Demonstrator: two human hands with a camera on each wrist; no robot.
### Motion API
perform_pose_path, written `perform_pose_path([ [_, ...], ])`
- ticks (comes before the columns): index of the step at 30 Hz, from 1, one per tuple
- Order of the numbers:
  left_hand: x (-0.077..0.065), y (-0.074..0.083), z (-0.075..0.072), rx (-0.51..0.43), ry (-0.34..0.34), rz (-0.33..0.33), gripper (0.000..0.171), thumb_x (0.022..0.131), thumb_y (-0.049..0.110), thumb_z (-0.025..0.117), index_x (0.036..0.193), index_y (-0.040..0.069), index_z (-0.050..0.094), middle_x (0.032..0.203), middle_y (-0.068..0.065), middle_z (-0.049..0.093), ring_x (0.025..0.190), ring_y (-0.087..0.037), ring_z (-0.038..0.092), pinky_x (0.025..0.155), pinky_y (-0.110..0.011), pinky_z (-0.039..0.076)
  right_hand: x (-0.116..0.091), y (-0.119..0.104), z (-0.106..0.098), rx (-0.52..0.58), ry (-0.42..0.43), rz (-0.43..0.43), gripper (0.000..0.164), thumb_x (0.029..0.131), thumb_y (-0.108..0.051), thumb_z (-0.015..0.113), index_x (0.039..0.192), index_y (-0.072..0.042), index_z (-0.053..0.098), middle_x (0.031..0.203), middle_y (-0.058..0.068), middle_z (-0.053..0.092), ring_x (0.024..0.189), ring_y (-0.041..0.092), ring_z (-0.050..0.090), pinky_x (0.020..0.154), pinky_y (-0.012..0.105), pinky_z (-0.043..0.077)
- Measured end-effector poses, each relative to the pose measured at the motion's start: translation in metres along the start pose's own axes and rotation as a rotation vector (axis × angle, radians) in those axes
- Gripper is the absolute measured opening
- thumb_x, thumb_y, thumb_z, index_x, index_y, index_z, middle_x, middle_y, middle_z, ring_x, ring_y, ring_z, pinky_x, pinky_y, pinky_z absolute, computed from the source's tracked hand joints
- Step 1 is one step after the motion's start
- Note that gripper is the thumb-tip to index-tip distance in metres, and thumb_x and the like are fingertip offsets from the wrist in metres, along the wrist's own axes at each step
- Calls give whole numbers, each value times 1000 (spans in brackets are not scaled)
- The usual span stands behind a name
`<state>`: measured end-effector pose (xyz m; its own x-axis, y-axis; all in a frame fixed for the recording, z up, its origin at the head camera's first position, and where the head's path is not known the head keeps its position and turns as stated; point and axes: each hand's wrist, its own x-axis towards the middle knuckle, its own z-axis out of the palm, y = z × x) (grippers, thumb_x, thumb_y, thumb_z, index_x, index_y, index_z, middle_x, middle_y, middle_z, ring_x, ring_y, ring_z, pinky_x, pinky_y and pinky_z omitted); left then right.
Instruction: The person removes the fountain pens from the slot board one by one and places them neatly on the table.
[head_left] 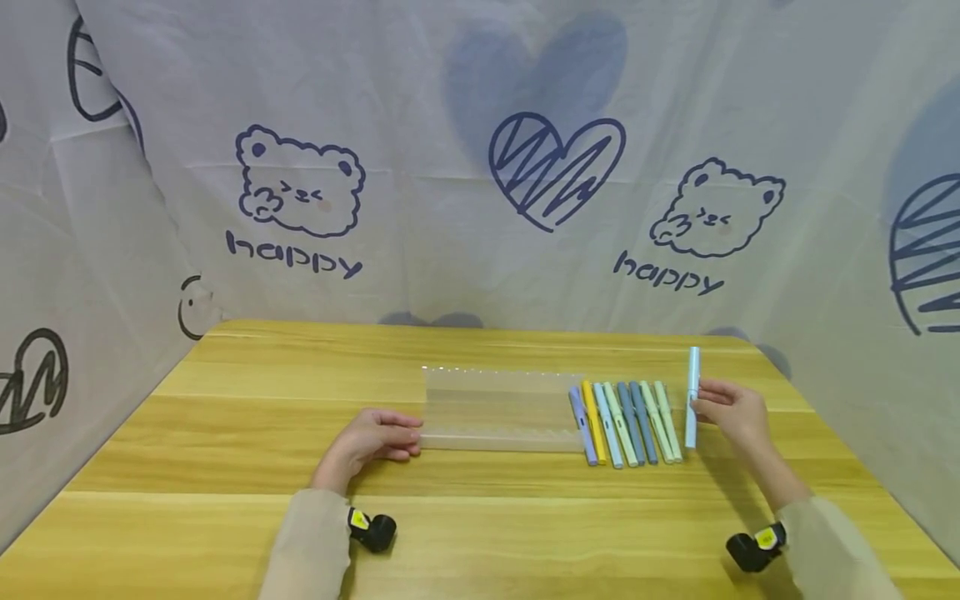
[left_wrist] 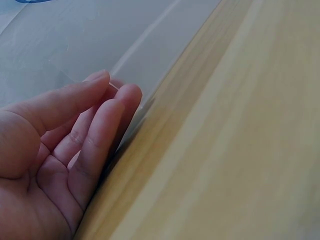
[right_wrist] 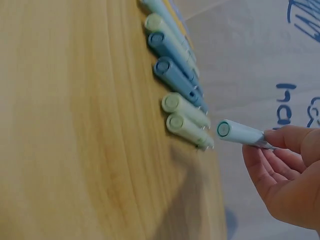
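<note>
My right hand point(head_left: 741, 418) pinches a light blue pen point(head_left: 693, 371) between thumb and fingers. It holds the pen upright, just right of a row of pens; in the right wrist view the pen's round end point(right_wrist: 224, 130) faces the camera. At the left end of a clear plastic case point(head_left: 495, 408), my left hand point(head_left: 367, 440) pinches the case's edge with thumb and fingertips. Side by side at the case's right end lie a purple pen point(head_left: 582, 427), a yellow pen point(head_left: 594, 425) and several blue and green pens point(head_left: 651, 423).
The wooden table point(head_left: 480, 525) carries all of these things. Behind it hangs a pale cloth point(head_left: 420, 192) printed with hearts, bears and lettering. Black wrist cameras sit at both sleeves.
</note>
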<state>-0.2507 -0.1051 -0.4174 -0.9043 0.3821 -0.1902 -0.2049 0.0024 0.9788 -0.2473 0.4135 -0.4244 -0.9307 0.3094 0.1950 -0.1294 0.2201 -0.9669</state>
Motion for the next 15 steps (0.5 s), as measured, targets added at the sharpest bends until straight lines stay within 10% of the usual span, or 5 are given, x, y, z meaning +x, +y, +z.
perform_pose_path([
  [6, 0, 1, -1, 6, 2, 4, 34, 81, -2, 61, 111, -16, 52, 76, -13, 65, 66, -17, 63, 61, -25, 54, -22, -47, 9, -238, -67, 106, 43, 76, 6, 63, 112, 23, 46, 79, 6, 65, 61, 2, 59, 59, 26, 54],
  [15, 1, -2, -2, 9, 3, 10, 34, 81, -2, 61, 111, -17, 52, 76, -13, 65, 66, -17, 63, 61, -26, 54, -22, -48, 14, -360, -176, 157, 42, 75, 8, 60, 108, 28, 44, 79, 16, 64, 60, 9, 59, 59, 30, 54],
])
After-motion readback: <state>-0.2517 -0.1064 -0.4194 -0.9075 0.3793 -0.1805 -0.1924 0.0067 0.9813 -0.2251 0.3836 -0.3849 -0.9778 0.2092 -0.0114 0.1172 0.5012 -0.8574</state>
